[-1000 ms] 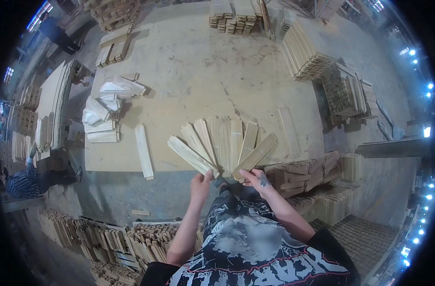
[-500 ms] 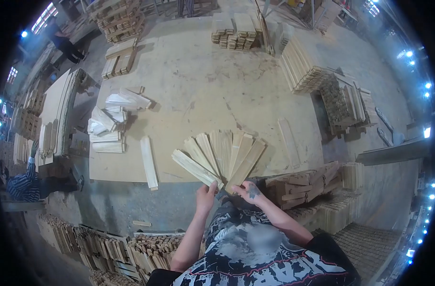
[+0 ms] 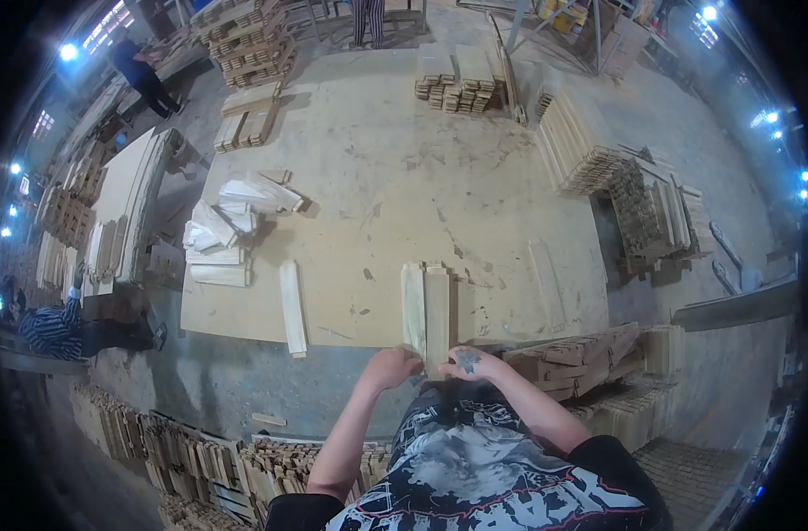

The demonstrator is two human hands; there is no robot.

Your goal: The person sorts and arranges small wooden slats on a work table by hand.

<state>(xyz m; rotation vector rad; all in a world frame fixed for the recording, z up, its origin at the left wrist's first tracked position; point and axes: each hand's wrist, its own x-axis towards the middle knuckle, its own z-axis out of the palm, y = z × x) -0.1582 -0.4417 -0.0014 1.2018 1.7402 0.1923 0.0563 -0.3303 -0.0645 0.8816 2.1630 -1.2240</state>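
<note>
Two narrow side-by-side stacks of thin wooden slats [image 3: 426,305] stand out from the table's near edge, in front of my body. My left hand [image 3: 395,366] is closed on the near end of the slats at their left side. On the right side, my right hand [image 3: 465,362] grips the same near end, its fingers curled at the edge. A single pale slat [image 3: 292,308] lies on the table [image 3: 359,203] to the left, and another slat [image 3: 547,285] lies to the right.
White-looking slats [image 3: 222,234] lie heaped at the table's left. Slat stacks stand at the back [image 3: 457,78] and right [image 3: 576,146]. Bundled wood [image 3: 576,358] is beside my right arm. A co-worker in a striped top [image 3: 51,330] is far left; other people stand farther back.
The fanned-out slats have been brought together into a narrow, upright-pointing bundle between my hands. The view has shifted slightly.
</note>
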